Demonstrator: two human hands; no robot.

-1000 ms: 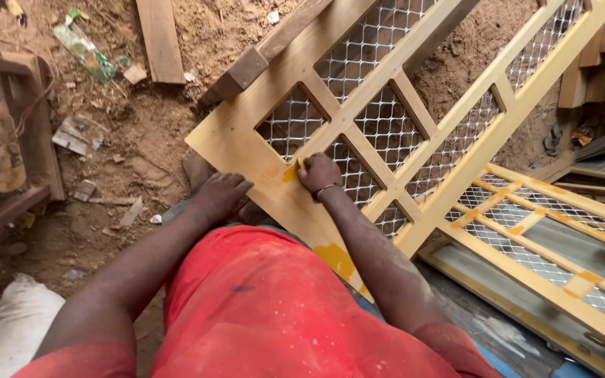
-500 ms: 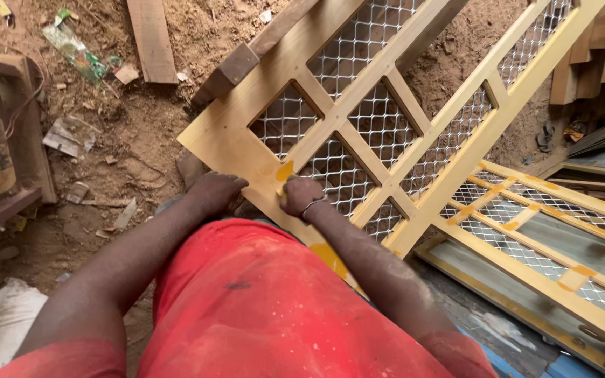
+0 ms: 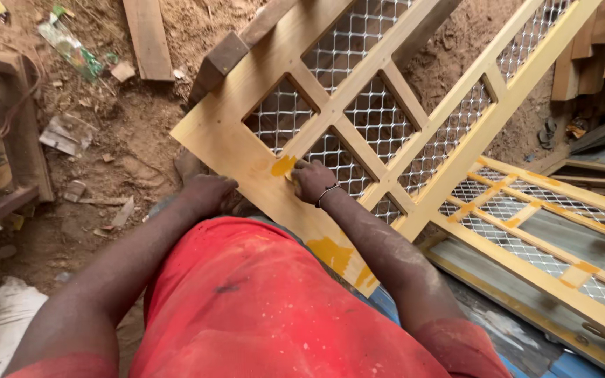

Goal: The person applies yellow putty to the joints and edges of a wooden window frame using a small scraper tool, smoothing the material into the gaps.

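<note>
Our right hand, fingers curled shut, has slid back up the wooden lattice frame to press on the orange filler patch. Our left hand stays cupped over the frame's lower edge, steadying it above the dirt floor.

The person wears a red short-sleeved top, dusted all over with pale specks and marked by a small dark smudge near the middle of the chest, well below the hands. The sleeves end high on the upper arms, far back from both hands, so the forearms are bare and powdered with light dust. A thin metal bangle circles the wrist just behind the right hand, while the left hand carries nothing at its wrist.
</note>
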